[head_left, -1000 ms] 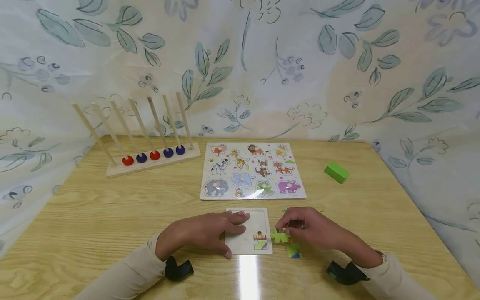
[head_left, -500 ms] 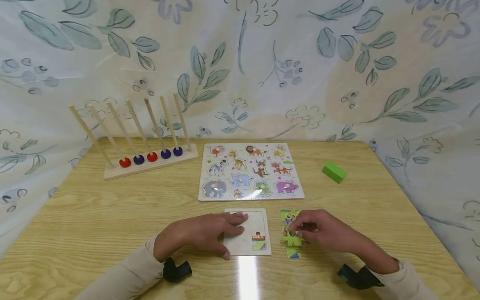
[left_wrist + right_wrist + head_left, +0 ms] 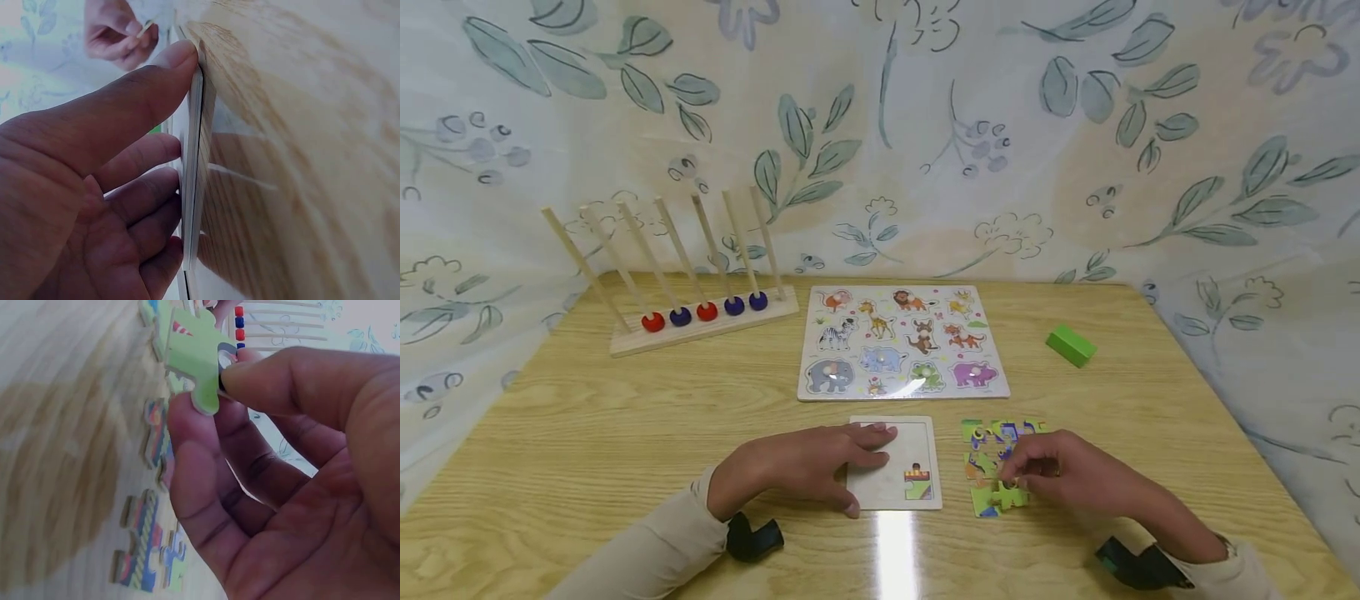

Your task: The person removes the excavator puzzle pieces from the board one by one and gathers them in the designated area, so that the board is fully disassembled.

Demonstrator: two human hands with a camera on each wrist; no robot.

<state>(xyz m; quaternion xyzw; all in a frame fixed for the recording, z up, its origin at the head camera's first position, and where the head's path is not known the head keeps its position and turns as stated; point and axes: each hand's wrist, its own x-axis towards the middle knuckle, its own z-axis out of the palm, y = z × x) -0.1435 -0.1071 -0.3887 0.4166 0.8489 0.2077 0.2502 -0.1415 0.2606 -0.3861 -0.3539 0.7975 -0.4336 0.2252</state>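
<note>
My left hand rests on a small wooden puzzle tray, fingers spread over its left part and thumb at the near edge. Jigsaw pieces lie joined in the tray's lower right corner. Between thumb and fingertips, my right hand pinches a light green jigsaw piece with a small red-and-white striped mark. In the head view that piece is just above the near end of a group of loose jigsaw pieces, right of the tray. The right hand hides part of this group.
Behind the tray lies an animal peg puzzle board. A wooden bead rack with upright rods and red and blue beads stands at the back left. One green block sits at the right. A floral cloth hangs behind the table.
Carrying the green jigsaw piece, my right hand has moved right and slightly nearer, away from the tray's edge. More loose pieces are uncovered. My left hand stays on the tray.
</note>
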